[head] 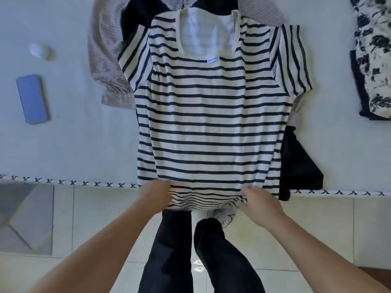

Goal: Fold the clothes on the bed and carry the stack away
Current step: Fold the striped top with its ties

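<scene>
A white top with navy stripes point(209, 115) lies spread flat on the bed point(69, 144), neckline away from me, its hem hanging over the bed's near edge. My left hand point(155, 195) grips the hem at its left corner. My right hand point(261, 205) grips the hem at its right corner. Under the striped top lie a beige ribbed garment point(105, 66) and a dark navy garment point(298, 166) that sticks out at the right.
A folded floral black-and-white garment point(374, 60) rests at the bed's far right. A blue phone point(31, 98) and a small white object point(40, 50) lie on the left. The bed's near edge has a cross-stitch trim point(63, 182). Below are white floor tiles point(317, 229) and my dark-trousered legs.
</scene>
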